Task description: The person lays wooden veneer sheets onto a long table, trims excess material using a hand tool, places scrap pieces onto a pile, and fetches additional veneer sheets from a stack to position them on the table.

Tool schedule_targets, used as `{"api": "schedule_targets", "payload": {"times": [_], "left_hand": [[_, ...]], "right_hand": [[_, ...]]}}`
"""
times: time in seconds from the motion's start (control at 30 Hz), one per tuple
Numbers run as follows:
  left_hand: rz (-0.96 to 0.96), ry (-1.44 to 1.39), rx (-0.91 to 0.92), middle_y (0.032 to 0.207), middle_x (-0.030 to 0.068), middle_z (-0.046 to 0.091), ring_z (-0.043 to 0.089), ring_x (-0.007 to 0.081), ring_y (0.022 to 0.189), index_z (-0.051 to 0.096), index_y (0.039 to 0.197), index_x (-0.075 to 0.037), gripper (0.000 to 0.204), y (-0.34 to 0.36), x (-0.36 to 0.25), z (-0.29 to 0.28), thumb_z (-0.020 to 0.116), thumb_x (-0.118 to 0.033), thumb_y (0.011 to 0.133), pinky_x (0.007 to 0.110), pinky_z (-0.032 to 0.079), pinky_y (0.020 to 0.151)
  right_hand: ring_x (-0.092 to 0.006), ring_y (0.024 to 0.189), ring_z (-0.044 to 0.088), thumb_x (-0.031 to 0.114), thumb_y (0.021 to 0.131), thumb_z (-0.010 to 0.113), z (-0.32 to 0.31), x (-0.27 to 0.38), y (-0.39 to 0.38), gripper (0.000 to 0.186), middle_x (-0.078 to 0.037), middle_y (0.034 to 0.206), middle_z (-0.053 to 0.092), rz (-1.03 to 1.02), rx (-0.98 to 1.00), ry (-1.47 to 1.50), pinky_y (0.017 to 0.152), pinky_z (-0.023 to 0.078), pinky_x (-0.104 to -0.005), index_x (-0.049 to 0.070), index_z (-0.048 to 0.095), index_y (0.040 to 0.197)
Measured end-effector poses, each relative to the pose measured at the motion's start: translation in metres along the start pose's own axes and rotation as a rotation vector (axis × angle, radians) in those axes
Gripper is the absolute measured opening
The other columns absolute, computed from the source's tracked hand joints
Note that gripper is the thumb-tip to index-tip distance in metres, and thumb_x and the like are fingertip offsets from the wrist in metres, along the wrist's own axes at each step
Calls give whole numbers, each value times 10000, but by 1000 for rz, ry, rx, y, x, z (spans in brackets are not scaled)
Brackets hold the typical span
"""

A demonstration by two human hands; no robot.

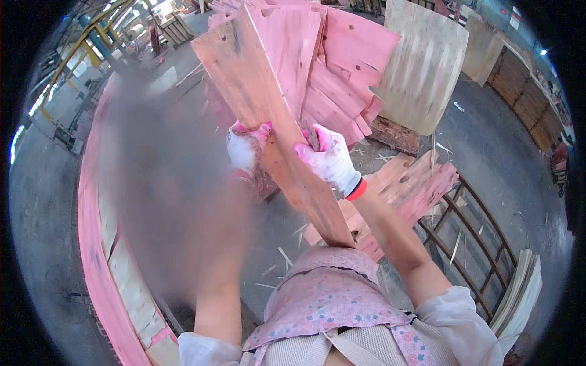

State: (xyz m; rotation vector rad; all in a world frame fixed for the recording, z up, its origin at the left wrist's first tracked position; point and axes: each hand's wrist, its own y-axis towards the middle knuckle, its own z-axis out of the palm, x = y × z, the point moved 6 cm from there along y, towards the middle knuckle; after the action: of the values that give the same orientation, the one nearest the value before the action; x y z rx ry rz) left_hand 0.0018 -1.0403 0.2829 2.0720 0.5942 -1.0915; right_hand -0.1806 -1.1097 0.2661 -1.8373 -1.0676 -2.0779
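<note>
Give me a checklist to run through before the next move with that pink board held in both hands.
1. Left hand on the pink board: ok, gloved fingers wrap its left edge.
2. Right hand on the board: ok, gloved, gripping the right edge.
3. Board's lower end: ok, it rests against the apron at the waist.
4. Board's top end free of the pile of pink boards behind: cannot tell, they overlap in this view.
5. Space to the left: cannot tell, a grey blur covers that part of the picture.
6. Floor on the right: not ok, splinters and loose boards lie beside the metal rack.
</note>
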Motion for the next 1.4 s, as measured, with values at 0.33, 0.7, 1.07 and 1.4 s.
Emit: {"api": "schedule_targets", "payload": {"times": [0.33,0.7,1.07,1.4], "left_hand": [[-191,-426,-537,959,111,642,627,208,804,565,1060,20,344,-70,272,-226,716,-66,763,319,529,785],[-1232,109,-1497,1077,84,611,596,194,942,575,1041,-92,354,-295,161,-506,549,-407,882,337,505,746],[-333,-144,-1233,1055,80,622,614,196,887,558,1093,-87,420,-299,218,-503,570,-439,863,343,515,659],[-330,-391,-1187,1119,89,606,624,221,903,482,1261,-93,575,-459,262,-500,537,-501,860,345,526,616]], "right_hand": [[-109,813,564,47,831,641,-104,-15,-3,131,-43,914,631,-64,-292,33,716,479,-265,2,599,947],[-293,946,596,170,746,672,-569,-82,-178,561,-122,1189,561,30,-1305,276,834,496,-447,46,477,1257],[-367,1089,478,447,833,522,-605,-53,-130,672,-186,1213,514,-294,-608,760,945,380,-525,-4,377,1310],[-288,707,535,295,847,468,-541,-332,-437,232,-119,826,545,1183,-1080,522,644,452,-449,79,539,802]]}}
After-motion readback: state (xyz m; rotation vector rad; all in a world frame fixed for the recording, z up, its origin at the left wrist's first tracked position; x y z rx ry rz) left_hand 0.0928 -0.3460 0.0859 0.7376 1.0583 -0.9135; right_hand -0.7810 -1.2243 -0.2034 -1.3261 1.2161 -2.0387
